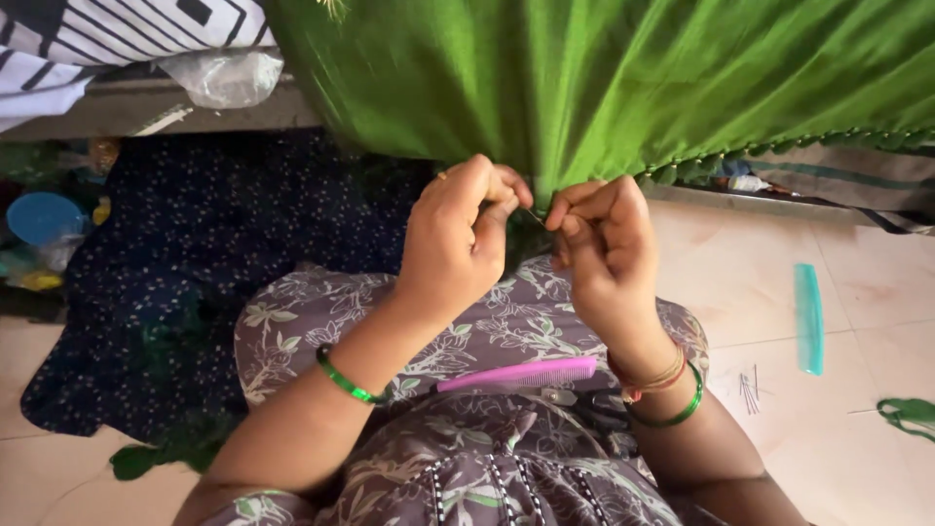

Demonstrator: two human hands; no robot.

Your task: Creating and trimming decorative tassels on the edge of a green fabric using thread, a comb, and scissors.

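Two hands at the hem of green cloth (623,88), hanging pleated above the lap | left hand (458,239) curled, pinching its edge | right hand (604,248) pinched shut on a thin needle (533,214)

A clear plastic bag (226,76) lies at the top left, on the grey ledge (117,115), just under the black and white cloth (117,34). It is crumpled and shiny, and you can see through it. What is inside cannot be told. There are no labels, signs or screens to see anywhere here.
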